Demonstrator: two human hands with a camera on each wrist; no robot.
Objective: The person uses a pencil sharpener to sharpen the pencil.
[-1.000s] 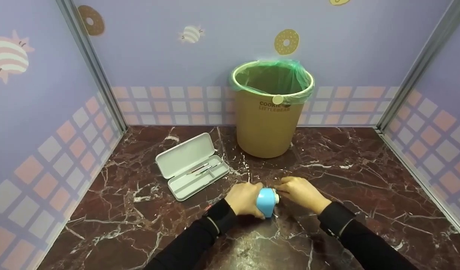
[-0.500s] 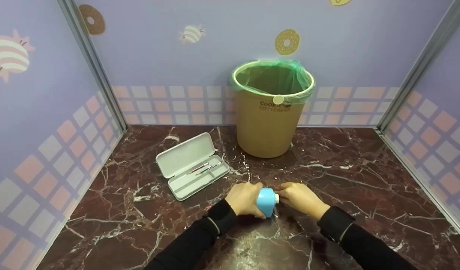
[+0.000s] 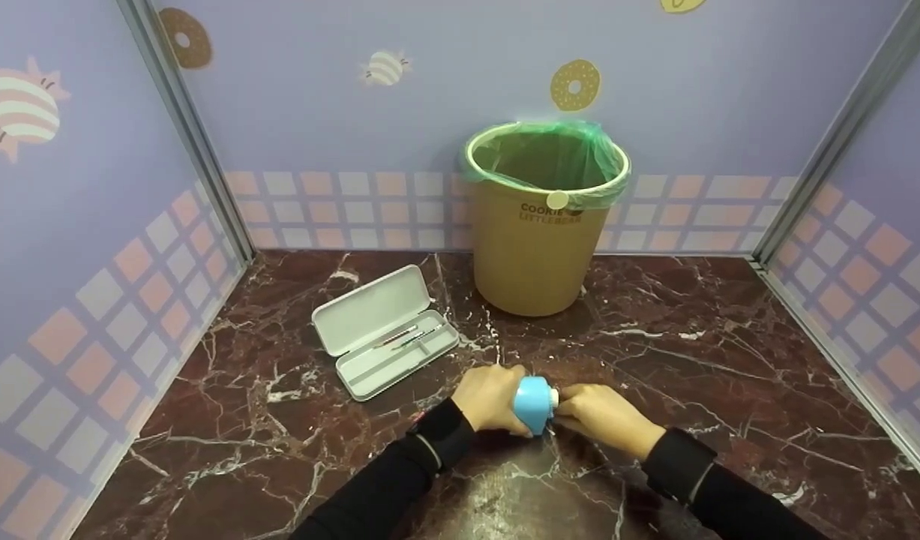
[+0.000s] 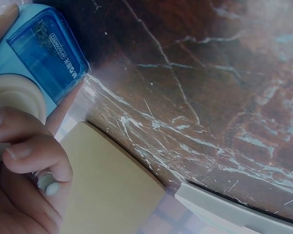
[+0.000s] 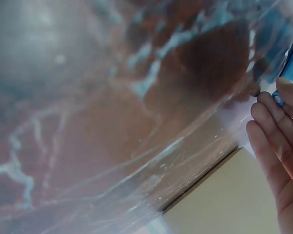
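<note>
A light-blue crank pencil sharpener (image 3: 531, 406) lies low over the dark marble table, a cream hub on its right side. My left hand (image 3: 488, 399) grips its body, thumb towards me and fingers behind. In the left wrist view, shavings show through the clear blue drawer (image 4: 49, 53); curled fingers (image 4: 44, 153) lie by the cream round face. A small metal-ringed pale end (image 4: 50, 188) pokes out by these fingers; its kind cannot be told. At the sharpener's right, my right hand (image 3: 598, 414) pinches the small blue crank knob (image 5: 277, 99) between thumb and fingertips.
A grey pencil case (image 3: 396, 367) stands with its lid raised at left, pencils (image 3: 409, 337) inside. Behind the hands rises a tan bin (image 3: 538, 255) with a green liner. Patterned walls (image 3: 310, 112) bound the marble table (image 3: 699, 390) at back and sides.
My right hand has swung from the sharpener's upper right down towards me, turning the crank. The left hand and sharpener have stayed almost still.
</note>
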